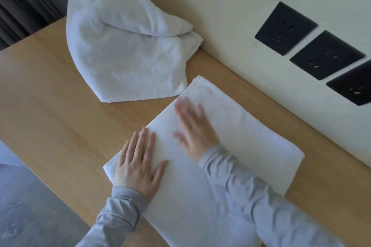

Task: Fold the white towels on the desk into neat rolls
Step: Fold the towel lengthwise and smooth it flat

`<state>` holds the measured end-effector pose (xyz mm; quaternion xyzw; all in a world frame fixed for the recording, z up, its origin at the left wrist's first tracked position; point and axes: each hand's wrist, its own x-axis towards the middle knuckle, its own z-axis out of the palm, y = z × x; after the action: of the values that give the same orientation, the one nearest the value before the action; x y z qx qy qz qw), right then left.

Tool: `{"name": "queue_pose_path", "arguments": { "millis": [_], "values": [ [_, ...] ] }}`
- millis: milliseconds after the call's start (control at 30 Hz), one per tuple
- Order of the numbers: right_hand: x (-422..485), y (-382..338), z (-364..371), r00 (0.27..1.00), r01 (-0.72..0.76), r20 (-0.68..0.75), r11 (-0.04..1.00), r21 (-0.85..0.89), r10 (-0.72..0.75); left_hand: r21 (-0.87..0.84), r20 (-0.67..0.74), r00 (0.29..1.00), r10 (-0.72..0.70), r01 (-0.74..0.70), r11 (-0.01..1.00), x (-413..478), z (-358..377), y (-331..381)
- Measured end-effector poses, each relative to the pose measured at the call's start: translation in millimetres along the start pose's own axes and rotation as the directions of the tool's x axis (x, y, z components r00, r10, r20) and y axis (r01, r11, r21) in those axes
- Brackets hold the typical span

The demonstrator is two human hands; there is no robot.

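the task looks barely begun — no roll shows anywhere on the desk (60, 94). one folded towel (230, 146) lies flat as a long band in front of the person, running from near the wall (220, 16) back toward the body. the left hand (138, 164) rests on its near-left edge, fingers straight and spread, gripping nothing. the right hand (192, 128) lies flat on the middle of the band, fingers extended too, blurred as if smoothing the cloth. a second towel (124, 46) sits in a loose heap just beyond, near the far corner — unfolded. by this view, rolling the flat band and then folding and rolling the heap both remain.
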<state>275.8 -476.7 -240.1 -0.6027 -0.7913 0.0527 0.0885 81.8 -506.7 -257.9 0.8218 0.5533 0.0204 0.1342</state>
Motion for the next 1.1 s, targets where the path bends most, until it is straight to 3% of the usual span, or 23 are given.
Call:
{"name": "queue_pose_path", "arguments": {
  "millis": [67, 167, 300, 400, 533, 633, 700, 767, 833, 967, 1100],
  "values": [
    [-41, -39, 14, 0.973, 0.223, 0.055, 0.974, 0.037, -0.225, 0.006, -0.001, 1.0, 0.014, -0.014, 1.0, -1, 0, 0],
    [-73, -20, 15, 0.937, 0.305, 0.197, 0.95, -0.059, -0.289, 0.008, -0.004, 1.0, 0.009, -0.009, 1.0, -2, -1, 0],
    [-83, 75, -14, 0.964, -0.002, 0.26, 0.977, -0.213, 0.059, 0.029, -0.013, 1.0, -0.001, 0.002, 1.0, -3, -1, 1],
    [-100, 138, -25, 0.91, -0.241, 0.264, 0.927, -0.288, 0.319, 0.045, -0.018, 1.0, -0.018, 0.019, 0.999, -4, 1, 3],
    [-94, 150, -30, 0.829, -0.383, 0.286, 0.86, -0.338, 0.481, 0.055, -0.047, 0.999, -0.017, 0.02, 0.998, -5, 0, 6],
    [-95, 112, -39, 0.91, -0.317, 0.202, 0.922, -0.223, 0.362, -0.051, -0.115, 0.99, -0.086, 0.081, 0.995, -20, -5, 38],
    [-109, 72, -41, 0.977, -0.147, 0.139, 0.98, -0.132, 0.165, -0.12, -0.142, 0.988, -0.058, 0.041, 0.992, -44, -1, 83],
    [-131, 37, -35, 0.991, 0.031, 0.133, 0.991, -0.133, -0.013, -0.171, -0.092, 0.995, 0.042, -0.057, 0.984, -74, 14, 132],
    [-154, 19, -27, 0.972, 0.128, 0.218, 0.978, -0.166, -0.09, -0.192, -0.008, 0.998, 0.055, -0.056, 0.98, -97, 26, 163],
    [-173, 55, -28, 0.939, 0.139, 0.335, 0.973, -0.182, -0.071, -0.125, 0.045, 0.999, -0.008, 0.014, 0.992, -114, 42, 167],
    [-174, 141, -43, 0.922, -0.074, 0.334, 0.936, -0.345, 0.196, -0.105, 0.055, 0.998, -0.017, 0.023, 0.994, -114, 49, 168]
  ]
}}
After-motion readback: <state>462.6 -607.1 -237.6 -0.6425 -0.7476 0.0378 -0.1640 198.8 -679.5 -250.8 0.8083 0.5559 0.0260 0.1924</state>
